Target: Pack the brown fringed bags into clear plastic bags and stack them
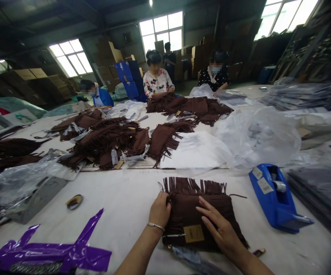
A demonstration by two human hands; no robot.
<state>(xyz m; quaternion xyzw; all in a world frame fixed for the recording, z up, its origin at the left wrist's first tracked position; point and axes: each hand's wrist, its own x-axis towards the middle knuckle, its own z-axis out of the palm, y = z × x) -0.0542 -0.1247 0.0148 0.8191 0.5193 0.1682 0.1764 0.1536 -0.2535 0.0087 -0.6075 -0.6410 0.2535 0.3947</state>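
Note:
A dark brown fringed bag (187,212) lies flat on the white table in front of me, its fringe spread out along the far edge. Curled fingers of my left hand (160,210) pinch the bag at its upper left corner; a bracelet circles that wrist. My right hand (218,225) rests on the bag's right half with the fingers stretched out. Between the hands, a tan tag (194,233) lies on the bag's front, with a white string running to its left. A grey plastic-wrapped piece (187,255) sits at the near edge.
To the right stands a blue tape dispenser (273,198), beside dark stacked plastic-wrapped sheets (320,191). Purple tape strips (53,250) are at lower left, near a tape roll (74,201). Piles of brown fringed bags (108,137) and clear plastic (260,133) lie farther back. Several people sit or stand beyond.

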